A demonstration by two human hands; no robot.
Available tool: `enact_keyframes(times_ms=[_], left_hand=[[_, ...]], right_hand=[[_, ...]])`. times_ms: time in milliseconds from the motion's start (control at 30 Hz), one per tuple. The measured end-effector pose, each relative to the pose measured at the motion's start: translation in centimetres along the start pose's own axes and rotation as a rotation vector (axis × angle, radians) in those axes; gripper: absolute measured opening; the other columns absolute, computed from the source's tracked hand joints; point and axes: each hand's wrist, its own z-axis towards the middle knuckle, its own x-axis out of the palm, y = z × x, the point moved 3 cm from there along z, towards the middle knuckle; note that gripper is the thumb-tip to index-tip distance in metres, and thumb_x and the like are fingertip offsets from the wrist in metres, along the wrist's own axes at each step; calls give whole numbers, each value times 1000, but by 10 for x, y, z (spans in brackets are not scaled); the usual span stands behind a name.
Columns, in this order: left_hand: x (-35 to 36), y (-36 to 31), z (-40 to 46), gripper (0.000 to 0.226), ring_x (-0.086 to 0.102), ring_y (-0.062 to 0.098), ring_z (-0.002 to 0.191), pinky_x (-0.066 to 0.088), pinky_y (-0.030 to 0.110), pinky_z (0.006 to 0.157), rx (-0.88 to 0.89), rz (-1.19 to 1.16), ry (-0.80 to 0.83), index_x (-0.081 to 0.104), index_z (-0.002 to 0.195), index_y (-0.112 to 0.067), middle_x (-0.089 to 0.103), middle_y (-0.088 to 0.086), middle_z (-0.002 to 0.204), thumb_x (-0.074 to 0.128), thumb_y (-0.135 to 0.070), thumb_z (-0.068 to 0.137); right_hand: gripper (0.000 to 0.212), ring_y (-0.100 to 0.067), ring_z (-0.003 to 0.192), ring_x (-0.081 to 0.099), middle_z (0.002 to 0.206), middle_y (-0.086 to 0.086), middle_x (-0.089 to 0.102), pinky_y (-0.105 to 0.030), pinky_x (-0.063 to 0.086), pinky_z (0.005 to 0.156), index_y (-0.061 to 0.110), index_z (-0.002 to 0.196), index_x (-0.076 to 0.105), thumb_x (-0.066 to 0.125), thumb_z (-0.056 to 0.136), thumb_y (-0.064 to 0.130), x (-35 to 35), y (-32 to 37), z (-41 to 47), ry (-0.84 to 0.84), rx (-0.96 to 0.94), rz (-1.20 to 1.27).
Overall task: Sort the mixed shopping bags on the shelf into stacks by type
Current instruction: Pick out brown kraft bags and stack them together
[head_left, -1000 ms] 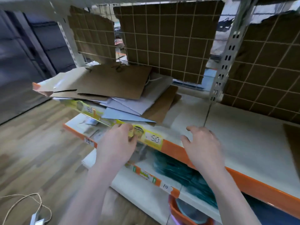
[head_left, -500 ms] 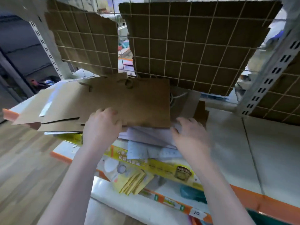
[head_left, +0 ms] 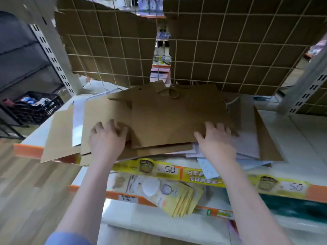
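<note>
In the middle of the frame a messy pile of shopping bags is lying on the white shelf [head_left: 292, 131]. The top brown paper bag [head_left: 175, 117], with twisted handles, is resting on other brown bags and on white bags [head_left: 247, 145] showing at the lower right of the pile. The left hand [head_left: 106, 138] is pressing its spread fingers on a brown bag [head_left: 99, 114] at the left. The right hand [head_left: 215, 140] is lying open on the top bag's lower right corner. Neither grip is closing around anything.
</note>
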Motion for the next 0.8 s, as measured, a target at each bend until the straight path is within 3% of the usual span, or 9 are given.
enact_keyframes(times_ms=[167, 267, 467, 600, 700, 800], left_hand=[[25, 15, 9, 64, 35, 39, 119, 26, 50, 102, -23, 55, 14, 43, 131, -11, 45, 25, 122, 33, -61, 92], [34, 12, 11, 70, 35, 42, 119, 26, 52, 101, 13, 74, -22, 43, 134, -12, 45, 26, 124, 31, -66, 90], [34, 1, 2, 38, 39, 38, 121, 25, 46, 103, 162, -65, -118, 56, 127, -26, 52, 14, 127, 39, -42, 97], [26, 12, 12, 34, 47, 42, 111, 31, 46, 98, 140, -198, -198, 69, 108, -17, 57, 22, 115, 48, -36, 90], [15, 20, 25, 50, 48, 43, 106, 36, 45, 90, -9, -181, -197, 62, 108, -2, 55, 29, 104, 66, -45, 81], [9, 20, 28, 76, 47, 43, 113, 37, 46, 89, -125, -123, -94, 46, 127, -2, 53, 27, 115, 67, -55, 77]], right_hand=[[50, -34, 120, 41, 131, -14, 43, -41, 35, 97, 21, 138, 39, 38, 95, 48, 12, 18, -2, -22, 5, -88], [51, -34, 120, 40, 132, -14, 43, -42, 33, 99, 23, 140, 36, 37, 96, 48, 15, 20, 0, -34, 15, -95], [50, -34, 122, 39, 133, -14, 43, -43, 32, 101, 26, 141, 36, 36, 96, 48, 17, 17, 5, -48, 18, -111], [50, -36, 127, 37, 138, -14, 40, -45, 30, 104, 25, 139, 39, 37, 95, 48, 10, 9, 18, -57, 69, -60], [58, -38, 130, 33, 143, -16, 35, -50, 27, 108, 23, 142, 35, 39, 92, 54, 10, 1, 29, -58, 122, -50], [75, -41, 134, 27, 148, -19, 28, -55, 23, 109, 23, 145, 25, 42, 85, 65, 13, -5, 35, -15, 178, -1]])
